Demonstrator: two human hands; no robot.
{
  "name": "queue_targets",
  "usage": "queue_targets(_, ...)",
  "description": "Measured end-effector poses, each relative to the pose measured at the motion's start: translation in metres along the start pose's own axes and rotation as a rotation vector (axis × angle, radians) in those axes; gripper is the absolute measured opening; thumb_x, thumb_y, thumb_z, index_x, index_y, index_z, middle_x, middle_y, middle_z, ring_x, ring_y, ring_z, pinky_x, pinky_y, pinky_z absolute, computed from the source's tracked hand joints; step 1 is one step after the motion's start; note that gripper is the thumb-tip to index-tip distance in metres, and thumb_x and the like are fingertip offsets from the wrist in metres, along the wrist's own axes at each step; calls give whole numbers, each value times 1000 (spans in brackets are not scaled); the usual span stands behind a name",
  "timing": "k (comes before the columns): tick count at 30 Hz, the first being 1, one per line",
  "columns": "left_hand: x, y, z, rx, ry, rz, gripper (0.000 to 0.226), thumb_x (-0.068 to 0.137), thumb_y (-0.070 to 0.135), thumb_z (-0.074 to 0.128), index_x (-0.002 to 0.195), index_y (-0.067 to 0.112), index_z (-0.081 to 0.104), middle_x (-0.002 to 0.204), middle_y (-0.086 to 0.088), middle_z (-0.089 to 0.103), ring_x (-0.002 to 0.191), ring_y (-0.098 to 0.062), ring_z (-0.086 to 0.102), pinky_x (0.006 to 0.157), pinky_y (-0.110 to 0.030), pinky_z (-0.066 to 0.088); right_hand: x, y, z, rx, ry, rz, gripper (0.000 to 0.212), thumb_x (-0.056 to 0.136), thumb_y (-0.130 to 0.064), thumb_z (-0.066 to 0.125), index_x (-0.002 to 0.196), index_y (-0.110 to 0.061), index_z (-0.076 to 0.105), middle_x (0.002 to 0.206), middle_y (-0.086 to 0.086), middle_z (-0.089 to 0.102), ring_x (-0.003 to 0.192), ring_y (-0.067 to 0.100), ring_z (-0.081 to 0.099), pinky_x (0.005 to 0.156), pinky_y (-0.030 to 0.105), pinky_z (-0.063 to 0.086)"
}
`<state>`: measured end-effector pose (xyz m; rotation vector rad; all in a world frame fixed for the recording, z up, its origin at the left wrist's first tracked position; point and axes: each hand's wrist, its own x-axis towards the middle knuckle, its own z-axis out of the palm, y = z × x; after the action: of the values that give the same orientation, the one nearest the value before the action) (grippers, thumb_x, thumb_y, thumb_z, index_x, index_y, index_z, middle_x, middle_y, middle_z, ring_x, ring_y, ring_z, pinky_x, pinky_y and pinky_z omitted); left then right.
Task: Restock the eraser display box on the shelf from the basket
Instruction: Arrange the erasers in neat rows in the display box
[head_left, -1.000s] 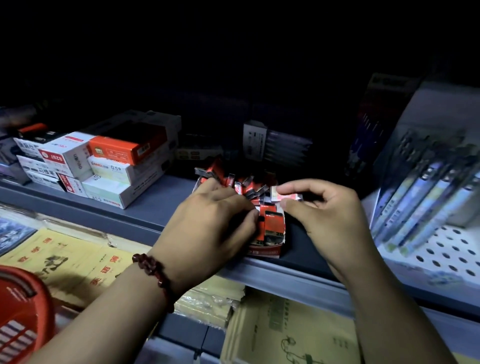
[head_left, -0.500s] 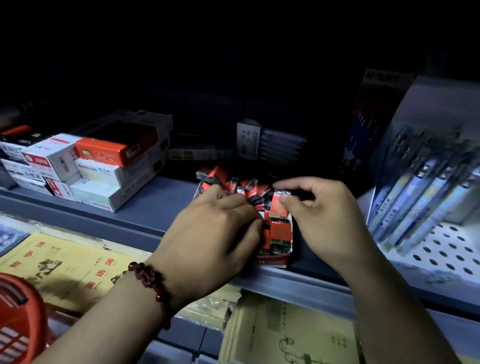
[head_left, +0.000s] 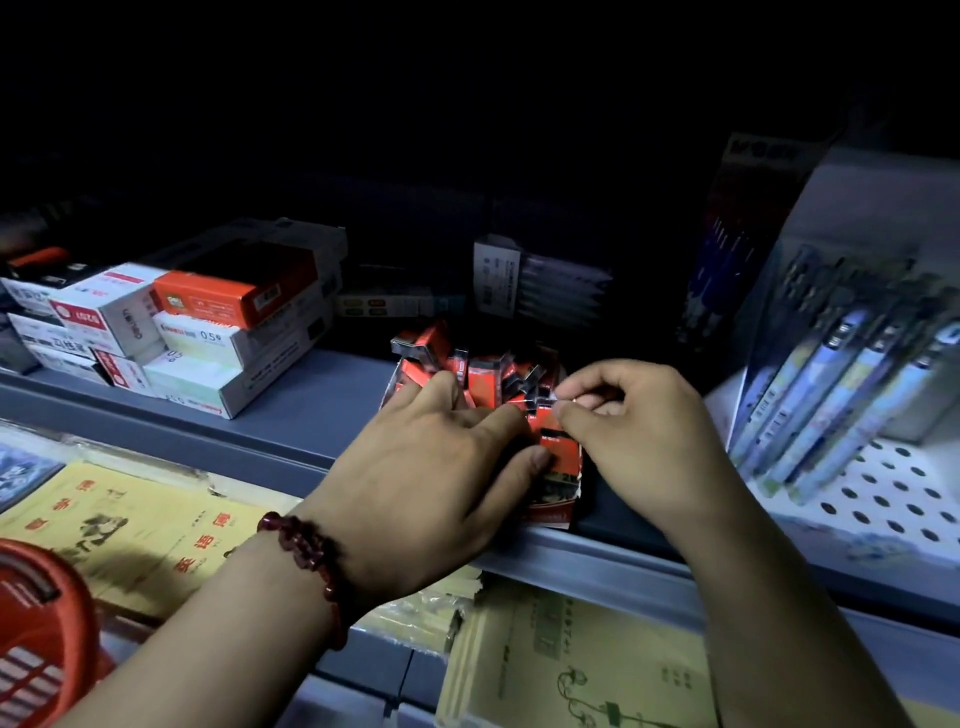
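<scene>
Briefly: the box (head_left: 551, 512) sat at the front lip of the shelf (head_left: 311, 410), dead ahead of both hands. Its long axis ran from the lip back into the dark, leaning a bit left. It was heaped w/ red erasers (head_left: 483, 371), many tipped at odd angles.

- L hand (head_left: 431, 483): palm down over the near-left part of the box, fingers fairly straight and pressing on the pile, thumb vs. the front row. Not closed round anything, as far as I could see.
- R hand (head_left: 639, 441): thumb and forefinger pinched one small eraser (head_left: 569, 401) just above the box's right side, other fingers curled in. R was nearer the slot.
- A red eraser stood btwn the two thumbs. The gap beside it looked like the likely seat, so prob. a short drop down and slightly left.
- Basket (head_left: 47, 623): low left, well apart, on the L side, so L was nearer for a refill.

Edges/room:
- Box front was touching the shelf lip, so a hard push could tip it off toward the yellow booklets (head_left: 130, 525) below.
- Bare shelf lay left of the box as far as the stacked cartons (head_left: 208, 332).
- On the right, a dark gap, then the pen rack (head_left: 841, 374) near the R wrist. Tight there.
</scene>
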<state>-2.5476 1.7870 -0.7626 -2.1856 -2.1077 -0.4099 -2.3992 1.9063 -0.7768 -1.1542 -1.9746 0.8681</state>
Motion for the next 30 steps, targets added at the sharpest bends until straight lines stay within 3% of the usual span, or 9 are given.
queue_targets(6,-2,0,3,-11,52,15,54,103,58,16,115,31,61,92,14,65,86,-16,35,82,-30,34,-1,-3,1,1,0,-39,19,84,-9,75,72,-22,78,65,-9,71,55,0,58,53,10,41)
queue_targets(12,-4,-1,6,-42,91,17,49,104,55,25,114,27,65,97,14,66,86,-19,40,83,-35,42,-2,-5,-2,28,-60,-38,17,89,-12,72,80,-24,82,78,-16,76,78,-4,68,66,8,48)
queue_targets(15,-4,-1,5,-38,97,17,47,105,54,26,109,28,64,96,15,65,85,-20,40,83,-35,41,2,-7,2,57,-1,-23,14,88,-14,72,79,-23,79,74,-13,74,69,-3,66,66,18,50)
queue_targets(18,-4,-1,6,-37,107,16,48,105,54,25,109,27,65,99,15,66,84,-19,40,82,-35,41,9,-11,8,42,83,-15,3,86,-19,74,85,-21,76,58,-12,62,54,-4,55,54,9,39)
queue_targets(20,-4,-1,6,-45,104,13,49,105,54,25,108,26,65,98,15,66,84,-19,40,83,-35,41,12,-13,15,10,80,-25,8,88,-26,75,88,-18,76,52,-15,55,52,-6,54,49,6,37)
queue_targets(24,-4,0,4,-40,88,3,51,104,55,23,109,27,65,97,15,65,86,-18,38,84,-34,41,11,-15,25,-28,100,-97,15,90,-32,73,100,-23,79,85,-16,72,76,-6,62,64,-4,37)
queue_targets(28,-3,-1,3,-42,90,8,48,105,54,24,103,28,64,93,14,62,84,-20,39,83,-34,40,11,-15,26,13,120,-82,11,90,-34,75,92,-25,80,77,-20,70,77,-16,61,64,-2,39)
queue_targets(30,-3,-1,3,-42,85,12,46,105,53,24,101,28,63,92,15,62,84,-20,39,83,-36,41,12,-15,26,15,145,-76,10,89,-32,76,91,-23,80,67,-25,66,68,-16,59,61,-1,38)
